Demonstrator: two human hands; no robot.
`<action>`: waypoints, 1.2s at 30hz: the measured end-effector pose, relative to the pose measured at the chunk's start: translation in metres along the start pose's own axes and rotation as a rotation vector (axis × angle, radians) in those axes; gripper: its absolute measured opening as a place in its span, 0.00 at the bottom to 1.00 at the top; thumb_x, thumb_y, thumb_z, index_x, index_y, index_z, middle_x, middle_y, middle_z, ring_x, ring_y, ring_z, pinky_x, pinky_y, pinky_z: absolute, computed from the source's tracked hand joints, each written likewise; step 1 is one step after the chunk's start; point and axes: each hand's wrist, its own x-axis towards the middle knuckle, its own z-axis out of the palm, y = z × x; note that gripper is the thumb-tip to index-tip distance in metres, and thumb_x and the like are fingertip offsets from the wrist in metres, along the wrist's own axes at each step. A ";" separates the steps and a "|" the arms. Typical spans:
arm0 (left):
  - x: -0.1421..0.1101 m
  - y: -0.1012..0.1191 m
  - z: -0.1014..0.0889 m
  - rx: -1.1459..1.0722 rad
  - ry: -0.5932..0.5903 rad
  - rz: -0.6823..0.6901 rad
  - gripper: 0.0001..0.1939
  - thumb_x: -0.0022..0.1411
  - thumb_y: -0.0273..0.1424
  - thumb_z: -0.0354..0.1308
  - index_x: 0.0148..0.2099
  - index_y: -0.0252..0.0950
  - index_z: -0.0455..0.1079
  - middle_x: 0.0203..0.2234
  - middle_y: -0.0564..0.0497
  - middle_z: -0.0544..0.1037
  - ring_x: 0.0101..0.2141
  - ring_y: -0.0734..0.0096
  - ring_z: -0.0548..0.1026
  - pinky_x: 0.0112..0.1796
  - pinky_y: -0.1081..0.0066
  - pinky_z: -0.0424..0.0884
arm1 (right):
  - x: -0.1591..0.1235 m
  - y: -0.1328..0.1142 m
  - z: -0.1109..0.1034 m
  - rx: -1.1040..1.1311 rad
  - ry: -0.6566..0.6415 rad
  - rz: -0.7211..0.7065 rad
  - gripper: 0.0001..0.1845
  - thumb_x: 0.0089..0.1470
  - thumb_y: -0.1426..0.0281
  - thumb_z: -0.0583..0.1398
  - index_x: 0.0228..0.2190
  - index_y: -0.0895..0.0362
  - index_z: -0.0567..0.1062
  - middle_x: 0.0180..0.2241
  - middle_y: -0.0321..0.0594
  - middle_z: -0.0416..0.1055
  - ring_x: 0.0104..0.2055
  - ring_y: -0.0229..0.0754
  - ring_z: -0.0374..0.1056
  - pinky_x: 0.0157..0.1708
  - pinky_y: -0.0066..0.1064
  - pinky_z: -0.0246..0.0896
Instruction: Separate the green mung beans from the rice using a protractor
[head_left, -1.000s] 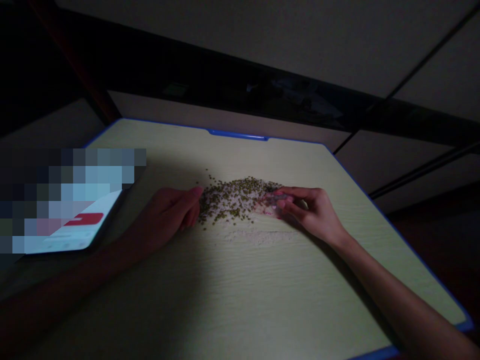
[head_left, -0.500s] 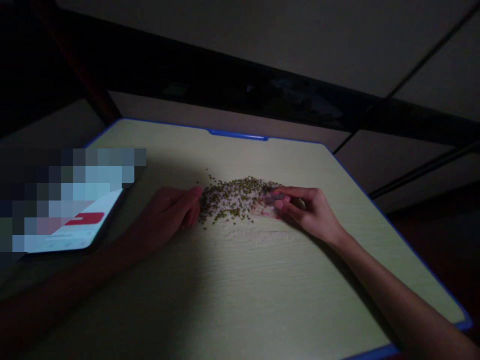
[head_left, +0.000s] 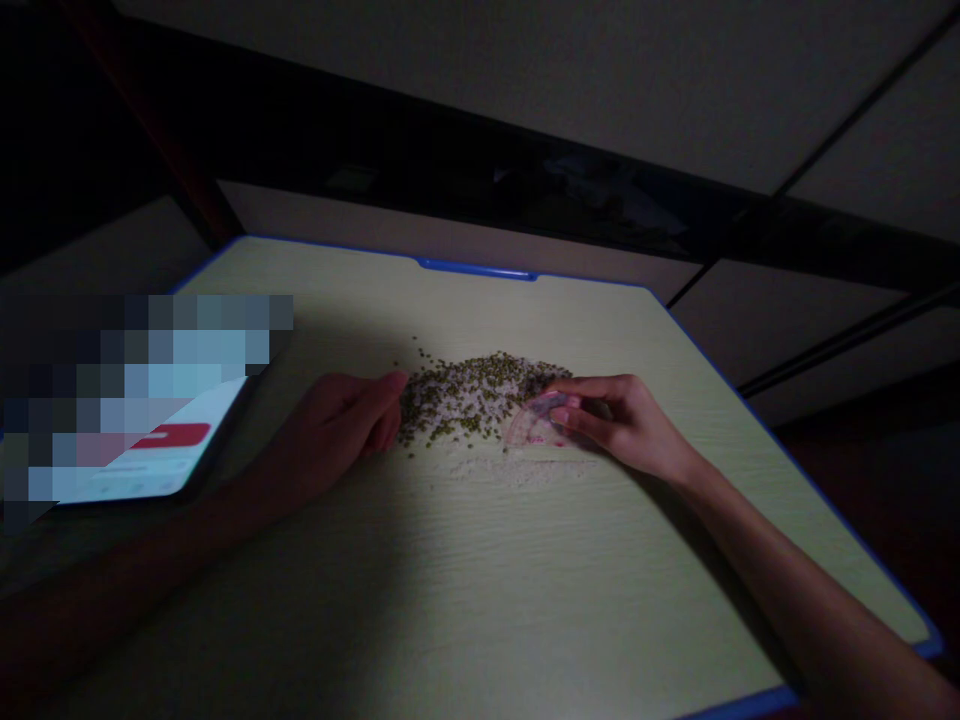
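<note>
A low heap of green beans, seemingly mung beans, mixed with pale rice-like grains (head_left: pixel 484 395) is spread over the middle of the table. At its right edge my right hand (head_left: pixel 626 425) pinches a clear protractor (head_left: pixel 534 425) with pink markings between thumb and fingers. The protractor's curved edge faces left, against the near right side of the heap. My left hand (head_left: pixel 349 415) rests closed at the heap's left edge, thumb tip by the beans. Its inner fingers are hidden, so I cannot make out whether it holds anything.
On the left of the pale table (head_left: pixel 480 580) lies a device with a lit screen (head_left: pixel 176 465), partly pixelated. A thin strip of pale grains (head_left: pixel 517 472) runs in front of the heap. The table has a blue rim and a blue handle-like piece (head_left: pixel 480 270) at the far edge.
The protractor was blurred and partly over the grains; it now shows sharply, its curved edge clear, nearer to me. My right hand shifted very slightly. My left hand stayed still.
</note>
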 end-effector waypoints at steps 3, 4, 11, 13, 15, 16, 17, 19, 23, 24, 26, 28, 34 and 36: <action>0.000 0.000 0.000 0.003 -0.002 -0.009 0.27 0.60 0.40 0.42 0.11 0.38 0.55 0.09 0.56 0.62 0.14 0.78 0.62 0.22 0.74 0.60 | -0.001 0.000 0.000 0.035 -0.029 0.016 0.14 0.48 0.67 0.59 0.36 0.62 0.77 0.20 0.35 0.63 0.20 0.31 0.51 0.17 0.25 0.46; 0.001 0.000 0.000 0.004 -0.001 -0.011 0.27 0.60 0.40 0.42 0.11 0.38 0.55 0.09 0.56 0.62 0.14 0.78 0.62 0.23 0.74 0.60 | -0.001 0.000 0.000 0.041 -0.034 0.020 0.14 0.48 0.67 0.59 0.36 0.62 0.77 0.20 0.35 0.63 0.20 0.31 0.51 0.17 0.25 0.46; 0.000 0.001 0.000 0.012 -0.012 -0.021 0.27 0.60 0.40 0.41 0.11 0.38 0.55 0.09 0.56 0.61 0.14 0.77 0.62 0.22 0.73 0.59 | -0.003 -0.001 0.002 0.070 -0.058 0.030 0.13 0.47 0.69 0.59 0.36 0.62 0.77 0.21 0.36 0.64 0.20 0.31 0.50 0.16 0.25 0.45; 0.000 0.000 -0.001 0.007 -0.015 -0.012 0.27 0.60 0.40 0.41 0.11 0.38 0.55 0.09 0.56 0.61 0.14 0.77 0.62 0.22 0.73 0.59 | -0.003 -0.001 0.002 0.064 -0.059 0.026 0.13 0.47 0.70 0.59 0.36 0.62 0.77 0.22 0.36 0.64 0.20 0.31 0.51 0.16 0.25 0.46; 0.000 -0.001 -0.001 0.007 -0.013 -0.002 0.27 0.60 0.40 0.41 0.11 0.38 0.55 0.09 0.56 0.62 0.15 0.77 0.62 0.22 0.73 0.59 | -0.004 -0.002 0.003 0.055 -0.052 0.023 0.13 0.47 0.70 0.59 0.36 0.63 0.77 0.22 0.36 0.64 0.20 0.31 0.51 0.17 0.25 0.46; 0.000 -0.001 -0.001 0.010 -0.011 0.002 0.27 0.60 0.40 0.41 0.11 0.38 0.56 0.09 0.56 0.62 0.15 0.77 0.62 0.22 0.74 0.59 | -0.004 -0.003 0.004 0.051 -0.045 0.023 0.13 0.47 0.70 0.59 0.36 0.62 0.77 0.21 0.35 0.63 0.19 0.31 0.50 0.16 0.25 0.45; 0.000 -0.001 -0.001 0.013 -0.008 0.004 0.27 0.60 0.40 0.42 0.11 0.38 0.55 0.09 0.56 0.62 0.15 0.77 0.62 0.22 0.74 0.59 | -0.005 -0.004 0.004 0.045 -0.036 0.023 0.13 0.47 0.69 0.59 0.35 0.62 0.77 0.21 0.35 0.62 0.19 0.31 0.49 0.16 0.25 0.45; 0.000 0.001 0.000 0.017 -0.004 -0.002 0.27 0.60 0.40 0.42 0.11 0.38 0.55 0.09 0.56 0.62 0.15 0.77 0.63 0.23 0.74 0.60 | -0.005 -0.005 0.005 0.021 -0.018 0.025 0.12 0.47 0.69 0.59 0.35 0.61 0.77 0.20 0.34 0.61 0.18 0.30 0.48 0.15 0.25 0.44; 0.000 0.005 0.000 0.021 0.008 -0.017 0.27 0.59 0.39 0.41 0.10 0.38 0.54 0.08 0.56 0.62 0.14 0.77 0.62 0.22 0.73 0.60 | -0.004 -0.007 0.005 -0.018 -0.007 0.032 0.13 0.48 0.68 0.59 0.35 0.61 0.77 0.19 0.34 0.61 0.18 0.30 0.49 0.15 0.24 0.44; 0.000 0.005 0.000 0.022 0.008 -0.015 0.27 0.59 0.39 0.41 0.10 0.38 0.54 0.08 0.55 0.62 0.14 0.77 0.62 0.22 0.74 0.60 | -0.004 -0.007 0.005 -0.022 -0.003 0.035 0.14 0.48 0.67 0.59 0.35 0.62 0.78 0.19 0.35 0.61 0.18 0.30 0.49 0.15 0.24 0.44; 0.000 0.005 0.000 0.024 0.002 -0.011 0.27 0.59 0.39 0.41 0.10 0.38 0.55 0.08 0.56 0.62 0.14 0.77 0.63 0.22 0.74 0.60 | -0.004 -0.007 0.003 -0.039 0.013 0.040 0.15 0.48 0.66 0.58 0.36 0.62 0.78 0.19 0.35 0.62 0.18 0.30 0.48 0.14 0.24 0.43; 0.000 0.003 0.000 0.024 -0.004 -0.010 0.27 0.59 0.40 0.42 0.11 0.38 0.55 0.08 0.56 0.62 0.14 0.77 0.63 0.22 0.74 0.60 | -0.003 -0.006 0.002 -0.082 0.036 0.040 0.16 0.49 0.65 0.58 0.36 0.62 0.78 0.19 0.36 0.64 0.18 0.30 0.48 0.15 0.24 0.43; -0.001 0.000 0.000 0.012 -0.009 -0.022 0.26 0.60 0.40 0.41 0.11 0.38 0.55 0.09 0.56 0.62 0.14 0.77 0.62 0.22 0.74 0.59 | -0.001 -0.002 0.001 -0.160 0.115 0.030 0.15 0.48 0.67 0.58 0.36 0.62 0.79 0.21 0.39 0.68 0.20 0.32 0.52 0.18 0.26 0.49; -0.001 0.000 0.000 0.013 -0.008 -0.018 0.26 0.60 0.40 0.41 0.11 0.38 0.55 0.09 0.56 0.62 0.14 0.77 0.62 0.22 0.73 0.59 | 0.000 -0.002 0.002 -0.137 0.124 0.050 0.16 0.48 0.67 0.58 0.36 0.63 0.78 0.21 0.39 0.68 0.20 0.32 0.52 0.18 0.26 0.49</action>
